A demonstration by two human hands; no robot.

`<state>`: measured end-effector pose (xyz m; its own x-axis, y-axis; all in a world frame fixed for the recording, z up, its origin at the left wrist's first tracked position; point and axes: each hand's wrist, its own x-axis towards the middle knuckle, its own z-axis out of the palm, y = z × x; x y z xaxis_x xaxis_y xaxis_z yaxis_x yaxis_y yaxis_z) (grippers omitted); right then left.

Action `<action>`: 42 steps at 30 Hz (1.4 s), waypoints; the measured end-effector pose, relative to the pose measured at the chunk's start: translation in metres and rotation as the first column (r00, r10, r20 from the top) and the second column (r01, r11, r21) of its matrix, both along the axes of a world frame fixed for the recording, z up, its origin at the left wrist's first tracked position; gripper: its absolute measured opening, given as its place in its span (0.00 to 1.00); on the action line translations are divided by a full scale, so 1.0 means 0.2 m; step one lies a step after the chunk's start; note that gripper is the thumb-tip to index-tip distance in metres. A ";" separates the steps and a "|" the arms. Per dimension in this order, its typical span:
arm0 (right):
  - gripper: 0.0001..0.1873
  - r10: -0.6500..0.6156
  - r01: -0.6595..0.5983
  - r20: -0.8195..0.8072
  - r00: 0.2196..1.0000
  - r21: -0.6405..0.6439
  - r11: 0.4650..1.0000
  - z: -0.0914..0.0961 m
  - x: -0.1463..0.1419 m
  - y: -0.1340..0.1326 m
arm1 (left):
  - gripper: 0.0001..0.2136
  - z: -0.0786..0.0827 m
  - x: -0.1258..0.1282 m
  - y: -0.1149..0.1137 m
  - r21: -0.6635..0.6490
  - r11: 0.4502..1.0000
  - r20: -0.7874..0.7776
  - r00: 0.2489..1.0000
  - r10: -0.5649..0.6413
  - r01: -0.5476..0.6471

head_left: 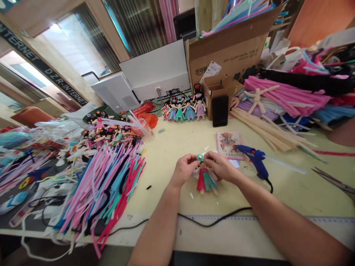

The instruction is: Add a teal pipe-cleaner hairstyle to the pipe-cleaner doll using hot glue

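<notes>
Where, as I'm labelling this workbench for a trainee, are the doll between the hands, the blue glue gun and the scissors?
Doll (205, 179): head view, on its skirt.
Blue glue gun (258, 161): head view, on the upper handle.
Scissors (334, 180): head view, on the blades.

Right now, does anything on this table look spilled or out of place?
Mildly, yes: at the left, a pink strip from the pile of fuzzy stems sticks out past the near edge of the table. A small black scrap also lies alone between that pile and your left hand, as if dropped.
</notes>
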<state>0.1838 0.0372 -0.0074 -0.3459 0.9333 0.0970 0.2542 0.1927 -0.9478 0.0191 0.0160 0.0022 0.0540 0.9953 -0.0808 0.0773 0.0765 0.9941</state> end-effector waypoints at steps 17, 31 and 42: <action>0.06 0.031 -0.040 -0.089 0.996 -0.097 0.994 -0.09 -0.01 0.01 | 0.09 0.00 0.01 -0.01 -0.001 1.000 -0.082 0.997 0.012 -0.012; 0.09 0.020 -0.081 -0.290 0.957 -0.199 0.977 -0.08 -0.03 0.02 | 0.08 -0.01 0.01 -0.01 -0.005 1.000 -0.139 0.990 0.001 -0.001; 0.14 -0.066 -0.008 -0.271 0.960 -0.264 0.965 -0.09 -0.04 0.01 | 0.11 0.02 0.03 -0.02 -0.073 0.997 -0.095 0.995 -0.023 0.016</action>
<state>0.1768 0.0399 -0.0255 -0.3124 0.9479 -0.0628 -0.0216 -0.0731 -0.9971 0.0253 0.0110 0.0059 0.0616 0.9856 -0.1577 0.1742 0.1449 0.9740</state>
